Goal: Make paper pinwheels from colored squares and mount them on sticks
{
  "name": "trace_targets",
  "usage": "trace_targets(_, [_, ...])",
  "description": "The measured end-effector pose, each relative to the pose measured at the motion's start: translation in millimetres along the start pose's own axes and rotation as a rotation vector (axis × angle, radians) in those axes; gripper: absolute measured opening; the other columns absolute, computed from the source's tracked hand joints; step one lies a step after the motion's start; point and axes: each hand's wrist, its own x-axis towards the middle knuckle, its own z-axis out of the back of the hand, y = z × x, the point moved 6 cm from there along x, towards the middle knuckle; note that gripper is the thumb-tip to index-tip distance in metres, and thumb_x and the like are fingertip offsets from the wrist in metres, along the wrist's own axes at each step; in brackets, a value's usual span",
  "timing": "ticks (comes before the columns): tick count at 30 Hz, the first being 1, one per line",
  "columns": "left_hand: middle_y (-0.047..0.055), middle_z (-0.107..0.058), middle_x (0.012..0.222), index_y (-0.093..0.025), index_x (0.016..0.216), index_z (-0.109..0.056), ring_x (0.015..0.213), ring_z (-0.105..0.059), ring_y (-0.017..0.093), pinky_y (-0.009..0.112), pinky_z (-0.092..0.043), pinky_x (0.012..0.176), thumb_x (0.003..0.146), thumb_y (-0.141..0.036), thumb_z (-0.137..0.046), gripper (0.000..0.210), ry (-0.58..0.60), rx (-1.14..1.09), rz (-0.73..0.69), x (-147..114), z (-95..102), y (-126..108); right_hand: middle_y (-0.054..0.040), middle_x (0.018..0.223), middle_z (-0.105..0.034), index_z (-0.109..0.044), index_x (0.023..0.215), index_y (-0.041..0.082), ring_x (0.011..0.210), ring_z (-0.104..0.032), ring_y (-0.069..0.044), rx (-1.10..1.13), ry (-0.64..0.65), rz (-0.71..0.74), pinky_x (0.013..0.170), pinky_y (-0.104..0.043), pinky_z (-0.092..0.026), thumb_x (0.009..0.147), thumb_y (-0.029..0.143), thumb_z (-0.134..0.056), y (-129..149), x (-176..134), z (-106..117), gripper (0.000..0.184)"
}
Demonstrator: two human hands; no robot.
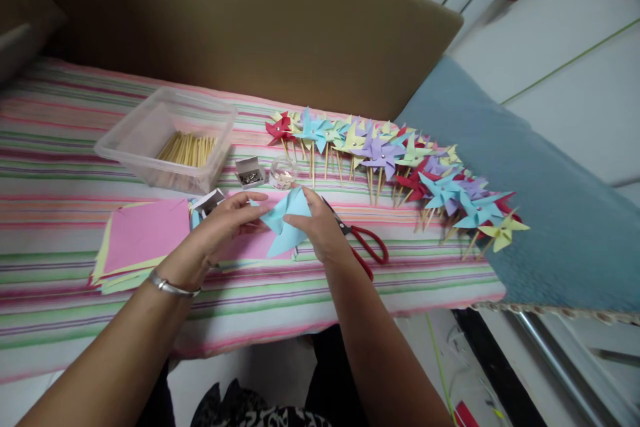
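A light blue paper pinwheel (286, 223), partly folded, is between my two hands above the table. My right hand (320, 223) grips its right side, thumb across the front. My left hand (233, 220) has its fingers closed on the pinwheel's left edge; the exact grip of the fingertips is partly hidden. Pink paper (255, 247) lies under the hands. Red-handled scissors (365, 240) rest just right of my right hand, their blades partly behind it. Behind the hands stand a small open box of metal pins (250, 175) and a round clear tub (283, 175).
A clear plastic bin (165, 127) holds short wooden sticks (187, 149). Stacked coloured paper squares (150, 233) lie at the left. Many finished pinwheels (380, 153) on sticks spread along the right side of the striped cloth (260, 310). A brown board (250, 27) stands behind.
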Motion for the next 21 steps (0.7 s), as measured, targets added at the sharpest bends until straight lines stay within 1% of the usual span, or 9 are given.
trace_targets(1, [0.002,-0.067,0.075,-0.019,0.09,-0.067,0.071,-0.062,0.016,0.03,-0.046,0.073,0.064,-0.031,-0.076,0.03,0.005,-0.066,0.004,0,-1.8,2,0.0023,0.079,-0.06,-0.057,0.108,0.021,0.068,-0.053,-0.015,0.028,-0.047,0.025,0.058,-0.024,-0.043,0.06,0.018,-0.068,0,1,2,0.049])
trace_targets(3, [0.001,-0.067,0.071,-0.017,0.084,-0.067,0.069,-0.062,0.014,0.028,-0.046,0.073,0.064,-0.03,-0.077,0.026,0.043,-0.159,-0.008,2,-8.4,8,0.0021,0.08,-0.06,-0.057,0.103,0.021,0.069,-0.054,-0.015,0.049,-0.145,0.064,0.06,-0.025,-0.044,0.06,0.02,-0.069,-1,2,5,0.044])
trace_targets(5, [0.001,-0.067,0.072,-0.016,0.08,-0.068,0.069,-0.06,0.012,0.025,-0.045,0.072,0.063,-0.026,-0.078,0.022,0.056,-0.197,-0.043,4,-14.6,15,0.0015,0.083,-0.062,-0.057,0.103,0.021,0.073,-0.055,-0.016,0.045,-0.234,0.089,0.063,-0.026,-0.045,0.06,0.022,-0.069,-2,0,5,0.045])
trace_targets(7, [0.002,-0.069,0.075,-0.016,0.08,-0.07,0.071,-0.061,0.012,0.025,-0.045,0.074,0.063,-0.024,-0.078,0.021,0.027,-0.213,-0.065,6,-18.4,21,0.0007,0.088,-0.063,-0.056,0.106,0.021,0.079,-0.057,-0.017,0.053,-0.28,0.125,0.069,-0.027,-0.047,0.061,0.023,-0.069,-4,-2,1,0.046])
trace_targets(11, [0.003,-0.072,0.076,-0.015,0.081,-0.072,0.071,-0.061,0.013,0.025,-0.045,0.073,0.064,-0.025,-0.077,0.02,-0.055,-0.243,-0.097,6,-18.9,25,-0.0003,0.094,-0.064,-0.054,0.109,0.022,0.084,-0.059,-0.018,0.102,-0.284,0.173,0.074,-0.029,-0.049,0.063,0.024,-0.068,-6,-4,-9,0.048])
trace_targets(14, [0.001,-0.07,0.068,-0.015,0.071,-0.072,0.062,-0.059,0.011,0.023,-0.045,0.066,0.062,-0.024,-0.078,0.015,-0.099,-0.259,-0.108,5,-15.8,23,-0.0009,0.096,-0.065,-0.054,0.112,0.022,0.085,-0.06,-0.018,0.134,-0.292,0.167,0.075,-0.03,-0.049,0.063,0.025,-0.069,-9,-4,-12,0.051])
trace_targets(17, [-0.001,-0.068,0.06,-0.015,0.063,-0.069,0.056,-0.056,0.01,0.023,-0.044,0.062,0.059,-0.023,-0.078,0.012,-0.141,-0.271,-0.107,5,-11.8,22,-0.0011,0.096,-0.065,-0.054,0.11,0.022,0.084,-0.061,-0.018,0.185,-0.27,0.15,0.074,-0.029,-0.05,0.064,0.023,-0.069,-9,-4,-16,0.048])
trace_targets(19, [0.0,-0.067,0.06,-0.015,0.063,-0.069,0.056,-0.057,0.011,0.023,-0.044,0.061,0.059,-0.023,-0.078,0.012,-0.148,-0.264,-0.097,6,-9.5,22,-0.001,0.094,-0.065,-0.054,0.109,0.021,0.081,-0.061,-0.017,0.219,-0.235,0.139,0.072,-0.029,-0.05,0.065,0.022,-0.068,-9,-4,-19,0.046])
trace_targets(21, [0.0,-0.067,0.06,-0.015,0.064,-0.069,0.055,-0.057,0.011,0.023,-0.043,0.06,0.058,-0.022,-0.078,0.013,-0.169,-0.26,-0.085,7,-4.7,20,-0.001,0.089,-0.065,-0.051,0.116,0.021,0.078,-0.062,-0.016,0.217,-0.208,0.114,0.068,-0.028,-0.051,0.068,0.022,-0.066,-10,-5,-21,0.05])
